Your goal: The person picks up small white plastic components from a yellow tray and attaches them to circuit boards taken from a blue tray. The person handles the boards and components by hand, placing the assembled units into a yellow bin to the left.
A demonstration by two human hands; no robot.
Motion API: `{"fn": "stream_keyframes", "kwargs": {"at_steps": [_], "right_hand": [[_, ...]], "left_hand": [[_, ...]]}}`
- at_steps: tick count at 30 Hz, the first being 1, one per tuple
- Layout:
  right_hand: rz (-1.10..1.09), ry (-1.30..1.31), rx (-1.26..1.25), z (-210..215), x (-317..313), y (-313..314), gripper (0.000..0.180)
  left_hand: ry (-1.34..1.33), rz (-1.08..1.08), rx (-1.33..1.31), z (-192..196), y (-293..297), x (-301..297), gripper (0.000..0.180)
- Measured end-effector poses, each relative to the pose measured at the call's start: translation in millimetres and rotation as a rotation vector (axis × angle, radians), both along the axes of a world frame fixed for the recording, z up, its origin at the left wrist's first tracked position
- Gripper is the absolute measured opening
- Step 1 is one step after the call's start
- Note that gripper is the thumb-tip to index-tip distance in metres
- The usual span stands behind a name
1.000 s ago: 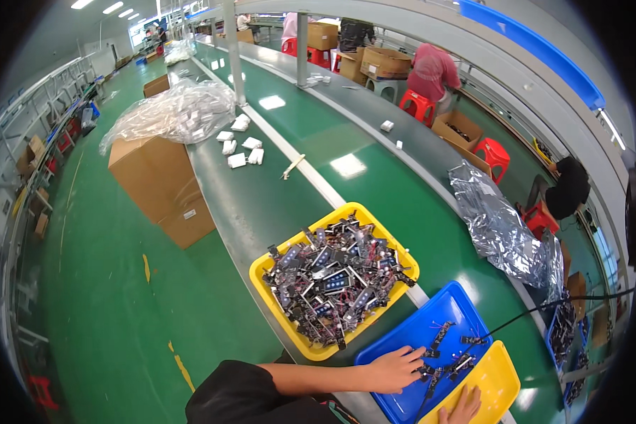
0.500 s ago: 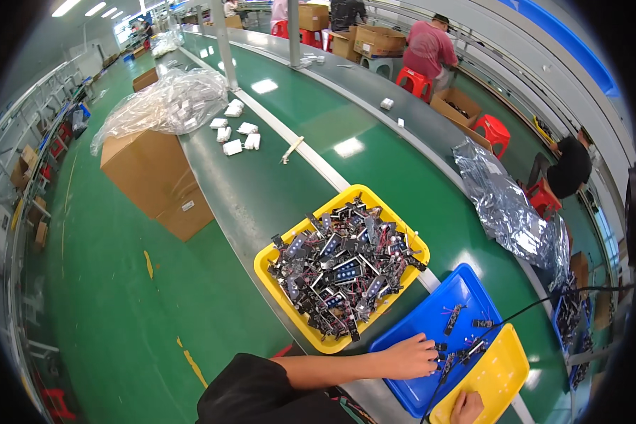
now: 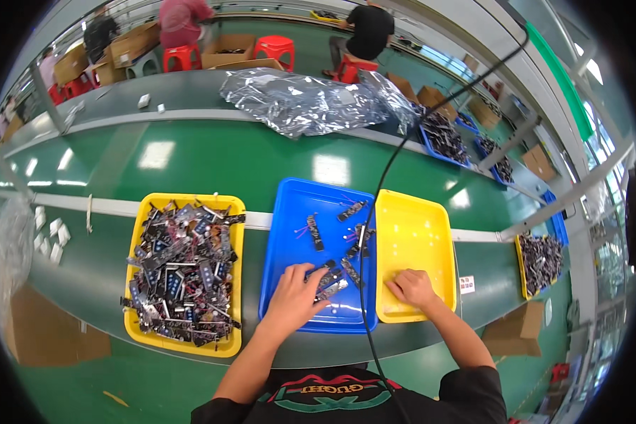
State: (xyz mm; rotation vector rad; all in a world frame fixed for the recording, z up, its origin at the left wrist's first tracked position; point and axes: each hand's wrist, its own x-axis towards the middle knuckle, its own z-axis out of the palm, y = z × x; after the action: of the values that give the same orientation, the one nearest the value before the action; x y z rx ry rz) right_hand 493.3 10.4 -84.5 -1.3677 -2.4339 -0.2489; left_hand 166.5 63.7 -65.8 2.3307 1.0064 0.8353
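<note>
My left hand (image 3: 294, 297) lies in the blue tray (image 3: 290, 233), its fingers on small dark circuit strips (image 3: 330, 280) near the tray's front. Several more strips lie scattered across that tray. My right hand (image 3: 412, 288) rests, fingers curled, on the floor of the yellow tray (image 3: 420, 233) just to the right; I cannot tell if it holds anything. A larger yellow tray (image 3: 233, 283) to the left is heaped with dark circuit parts (image 3: 180, 272).
A black cable (image 3: 381, 191) hangs down across the blue tray. The trays sit on a green conveyor table (image 3: 212, 159). Crumpled silver foil bags (image 3: 304, 102) lie at the far side. Other people sit at the back among cardboard boxes and red stools (image 3: 272, 49). More parts trays (image 3: 540, 261) stand to the right.
The view has swung round to face the trays squarely. My left hand stays on the strips in the blue tray; my right hand has moved further into the yellow tray.
</note>
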Motion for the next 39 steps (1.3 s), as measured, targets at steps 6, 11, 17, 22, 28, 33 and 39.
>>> {"fn": "stream_keyframes", "kwargs": {"at_steps": [6,11,17,22,28,33,39], "right_hand": [[-0.095,-0.001,0.018,-7,-2,-1,0.029],[-0.623,0.520,-0.239,-6,2,11,0.041],[-0.318,2.571,-0.522,12,28,33,0.045],[-0.002,2.931,-0.671,5,16,27,0.042],[-0.030,2.940,-0.757,5,0,16,0.039],[0.108,2.715,-0.649,-1,-7,10,0.040],[-0.056,2.859,-0.538,-1,-10,3,0.038]], "left_hand": [[-0.068,0.004,-0.067,-5,1,-5,0.046],[-0.043,-0.017,-0.134,1,2,-5,0.050],[0.053,0.033,-0.040,6,-2,2,0.051],[0.048,0.038,-0.109,3,-2,4,0.055],[0.057,0.020,-0.137,5,-3,2,0.051],[0.018,-0.009,-0.252,1,1,-3,0.041],[-0.074,-0.033,-0.327,1,4,-4,0.041]]}}
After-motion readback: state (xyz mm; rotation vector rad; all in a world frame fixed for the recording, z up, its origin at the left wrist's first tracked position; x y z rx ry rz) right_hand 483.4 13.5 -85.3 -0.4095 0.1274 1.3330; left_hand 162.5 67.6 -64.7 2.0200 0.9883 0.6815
